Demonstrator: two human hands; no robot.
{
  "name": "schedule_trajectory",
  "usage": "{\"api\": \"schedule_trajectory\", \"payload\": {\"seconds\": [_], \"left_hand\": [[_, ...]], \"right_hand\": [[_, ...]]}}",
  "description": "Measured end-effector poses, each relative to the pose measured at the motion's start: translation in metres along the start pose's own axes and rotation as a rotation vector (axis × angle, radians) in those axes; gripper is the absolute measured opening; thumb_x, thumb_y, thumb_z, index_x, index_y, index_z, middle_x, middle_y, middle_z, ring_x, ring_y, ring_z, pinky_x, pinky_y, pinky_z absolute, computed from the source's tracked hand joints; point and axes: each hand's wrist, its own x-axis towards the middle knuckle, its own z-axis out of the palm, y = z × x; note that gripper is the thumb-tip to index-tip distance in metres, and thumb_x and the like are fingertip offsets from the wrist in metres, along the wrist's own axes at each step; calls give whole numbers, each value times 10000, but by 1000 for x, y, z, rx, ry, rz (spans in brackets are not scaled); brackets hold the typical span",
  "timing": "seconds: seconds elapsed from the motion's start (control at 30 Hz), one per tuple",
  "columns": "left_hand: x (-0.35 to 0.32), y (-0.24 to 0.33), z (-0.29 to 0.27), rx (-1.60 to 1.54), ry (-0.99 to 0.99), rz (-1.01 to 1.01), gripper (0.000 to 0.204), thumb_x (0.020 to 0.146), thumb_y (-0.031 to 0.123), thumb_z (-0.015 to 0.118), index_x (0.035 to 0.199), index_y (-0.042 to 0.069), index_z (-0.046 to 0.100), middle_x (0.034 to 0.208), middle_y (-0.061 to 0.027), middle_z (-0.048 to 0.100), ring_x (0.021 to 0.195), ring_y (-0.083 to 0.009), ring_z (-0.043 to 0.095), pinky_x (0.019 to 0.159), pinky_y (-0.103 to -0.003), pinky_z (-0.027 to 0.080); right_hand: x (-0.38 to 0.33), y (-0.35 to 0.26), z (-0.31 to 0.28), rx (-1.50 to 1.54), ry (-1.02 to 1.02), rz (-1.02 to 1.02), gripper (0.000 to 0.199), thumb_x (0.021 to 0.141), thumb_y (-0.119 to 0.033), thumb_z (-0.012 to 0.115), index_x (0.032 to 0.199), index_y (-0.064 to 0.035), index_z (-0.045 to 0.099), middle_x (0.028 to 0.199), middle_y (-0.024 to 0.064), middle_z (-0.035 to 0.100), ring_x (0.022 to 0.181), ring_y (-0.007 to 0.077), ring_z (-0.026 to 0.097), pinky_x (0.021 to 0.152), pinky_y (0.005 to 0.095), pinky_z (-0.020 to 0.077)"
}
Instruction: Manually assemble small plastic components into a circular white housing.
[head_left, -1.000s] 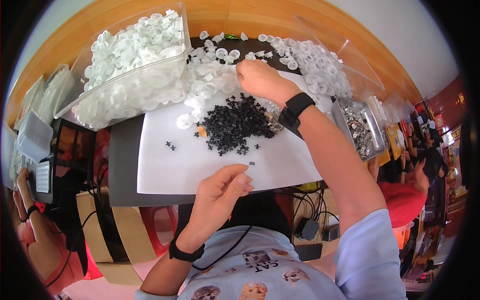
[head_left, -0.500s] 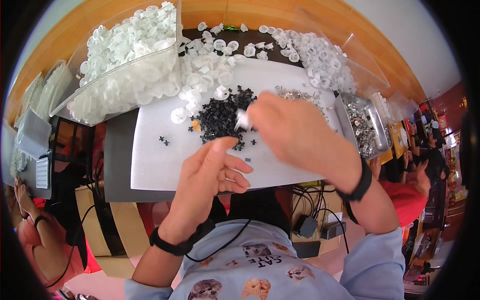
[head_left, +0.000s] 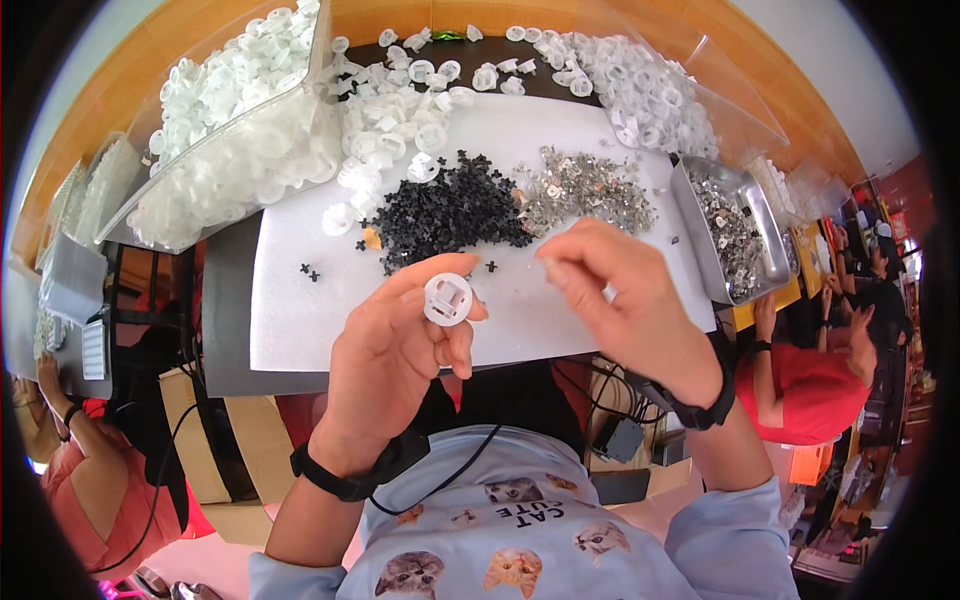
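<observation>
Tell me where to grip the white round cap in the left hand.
Take the white round cap by its outer rim, coming from above on the bare right side. Its face with the square recess points up, and the left hand already covers the rim's underside and left side.

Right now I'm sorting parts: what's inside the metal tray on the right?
The metal tray holds small silvery metal pieces piled along it. Its bottom under them is mostly covered, so deeper contents cannot be seen.

At my twelve o'clock a heap of black cross pieces [head_left: 450,212] lies beside silvery metal clips [head_left: 585,188], a metal tray [head_left: 768,228] at two, a clear bin [head_left: 215,150] at ten.
</observation>
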Motion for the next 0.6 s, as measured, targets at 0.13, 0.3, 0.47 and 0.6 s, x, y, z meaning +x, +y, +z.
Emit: {"api": "schedule_trajectory", "payload": {"seconds": [0.13,0.3,0.47,0.6], "left_hand": [[-3,-4,-1,15,-7,19,400,970,229,376,1224,-61,484,888,-144,608,604,-159,544,539,-272,476],[-10,-4,8,20,67,-35,412,989,299,368,1142,-53,517,772,-102,558,529,-120,475,453,-252,395],[-11,-10,11,161,71,-117,491,999,396,333,1066,-41,546,647,-60,525,436,-96,412,375,-210,316],[-12,-16,17,139,35,-141,428,987,330,389,1046,-47,580,668,-49,521,483,-86,424,416,-213,323]], "right_hand": [[-3,19,-18,149,94,355,61,865,-35,562,916,-1,561,765,118,551,651,291,547,601,324,446],[-12,43,-41,-184,0,385,86,852,-53,547,926,-13,570,828,139,599,724,312,581,641,373,454],[-10,45,-31,-281,-165,297,137,844,-62,531,969,-37,579,879,125,587,818,289,576,694,383,456],[2,55,-21,-388,-166,183,174,811,-46,504,966,-59,582,899,137,594,859,354,598,733,449,475]]}}
